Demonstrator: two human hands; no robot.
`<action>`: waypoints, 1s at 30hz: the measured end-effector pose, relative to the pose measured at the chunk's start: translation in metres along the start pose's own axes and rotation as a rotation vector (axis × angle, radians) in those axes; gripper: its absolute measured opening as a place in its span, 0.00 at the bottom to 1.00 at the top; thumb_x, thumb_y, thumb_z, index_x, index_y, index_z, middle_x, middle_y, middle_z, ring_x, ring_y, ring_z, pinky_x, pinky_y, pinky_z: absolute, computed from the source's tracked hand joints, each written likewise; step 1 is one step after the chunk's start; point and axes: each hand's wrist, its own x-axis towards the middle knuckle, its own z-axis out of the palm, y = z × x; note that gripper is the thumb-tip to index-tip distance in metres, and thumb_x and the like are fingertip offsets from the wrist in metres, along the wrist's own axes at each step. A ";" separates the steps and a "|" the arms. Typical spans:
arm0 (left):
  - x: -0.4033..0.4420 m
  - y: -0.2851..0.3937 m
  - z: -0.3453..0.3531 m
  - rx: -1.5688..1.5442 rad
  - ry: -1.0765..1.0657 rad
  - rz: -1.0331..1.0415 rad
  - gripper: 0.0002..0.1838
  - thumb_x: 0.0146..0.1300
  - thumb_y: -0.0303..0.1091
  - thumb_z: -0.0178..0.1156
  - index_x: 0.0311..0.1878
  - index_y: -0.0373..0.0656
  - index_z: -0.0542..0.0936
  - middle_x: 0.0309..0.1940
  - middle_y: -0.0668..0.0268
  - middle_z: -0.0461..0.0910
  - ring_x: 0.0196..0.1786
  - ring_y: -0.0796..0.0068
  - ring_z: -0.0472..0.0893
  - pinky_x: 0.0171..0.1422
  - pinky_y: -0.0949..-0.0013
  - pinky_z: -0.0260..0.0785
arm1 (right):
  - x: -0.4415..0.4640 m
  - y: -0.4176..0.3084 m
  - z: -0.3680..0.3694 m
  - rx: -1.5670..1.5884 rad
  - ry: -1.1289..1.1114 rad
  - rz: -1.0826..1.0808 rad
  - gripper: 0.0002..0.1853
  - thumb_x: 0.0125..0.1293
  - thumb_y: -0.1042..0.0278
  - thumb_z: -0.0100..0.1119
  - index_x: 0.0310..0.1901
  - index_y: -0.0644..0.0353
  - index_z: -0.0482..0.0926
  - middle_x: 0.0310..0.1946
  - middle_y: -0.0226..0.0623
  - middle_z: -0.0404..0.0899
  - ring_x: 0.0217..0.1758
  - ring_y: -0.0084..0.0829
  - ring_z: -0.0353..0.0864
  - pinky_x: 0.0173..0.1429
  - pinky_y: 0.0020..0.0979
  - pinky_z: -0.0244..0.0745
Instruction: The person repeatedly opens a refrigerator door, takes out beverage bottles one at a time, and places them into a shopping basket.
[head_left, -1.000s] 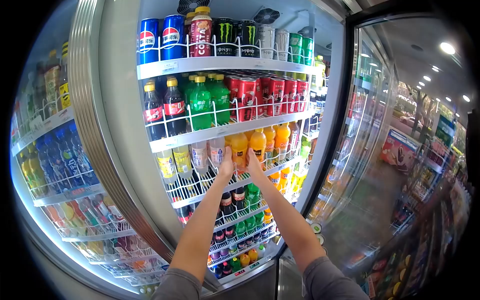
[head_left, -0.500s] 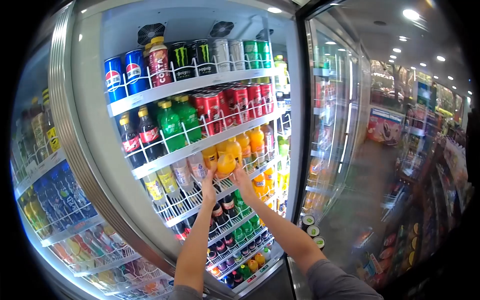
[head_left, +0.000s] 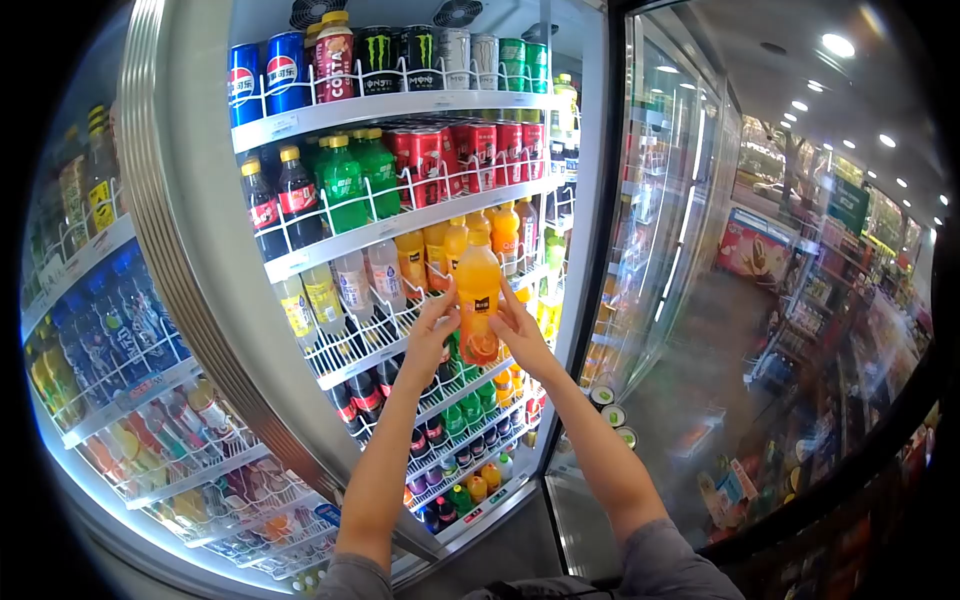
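An orange juice bottle point(head_left: 479, 272) with a dark label stands nearly upright in front of the open fridge. My left hand point(head_left: 434, 328) grips its left side, and my right hand point(head_left: 521, 334) closes round the right side. Behind the bottle, more orange drink bottles point(head_left: 411, 262) fill the third shelf, beside pale-labelled clear bottles point(head_left: 384, 270). The held bottle's cap blends into the orange bottles at its back, so its top is hard to make out.
Wire-railed shelves point(head_left: 400, 222) hold red cans point(head_left: 418, 158), green bottles point(head_left: 343, 185) and cola bottles point(head_left: 297, 193). An open glass door point(head_left: 640, 250) is on the right. Cans with green-marked lids point(head_left: 602, 396) sit low near it. Another stocked fridge point(head_left: 120, 330) stands left.
Both hands have drawn the orange juice bottle out from the shelf towards me. It has gone from base-forward to nearly upright, showing its label. The view has shifted slightly.
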 end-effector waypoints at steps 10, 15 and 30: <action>-0.072 0.015 0.047 -0.013 -0.262 -0.127 0.45 0.66 0.30 0.61 0.79 0.55 0.45 0.64 0.62 0.69 0.63 0.69 0.70 0.68 0.65 0.63 | -0.081 -0.020 -0.016 0.030 0.066 0.110 0.39 0.71 0.66 0.58 0.77 0.51 0.48 0.63 0.43 0.69 0.65 0.32 0.71 0.64 0.31 0.70; -0.115 0.042 0.073 0.070 -0.164 -0.096 0.45 0.65 0.30 0.62 0.79 0.56 0.46 0.62 0.61 0.71 0.60 0.69 0.72 0.67 0.63 0.64 | -0.114 -0.052 -0.018 0.082 -0.001 0.138 0.38 0.71 0.65 0.58 0.77 0.54 0.49 0.61 0.45 0.73 0.62 0.31 0.74 0.64 0.30 0.69; -0.315 0.138 0.083 0.314 0.265 -0.168 0.46 0.64 0.38 0.65 0.79 0.60 0.47 0.62 0.59 0.71 0.61 0.65 0.71 0.64 0.60 0.65 | -0.203 -0.087 0.086 0.424 -0.444 0.185 0.40 0.69 0.74 0.57 0.77 0.58 0.47 0.62 0.45 0.72 0.64 0.30 0.72 0.66 0.30 0.67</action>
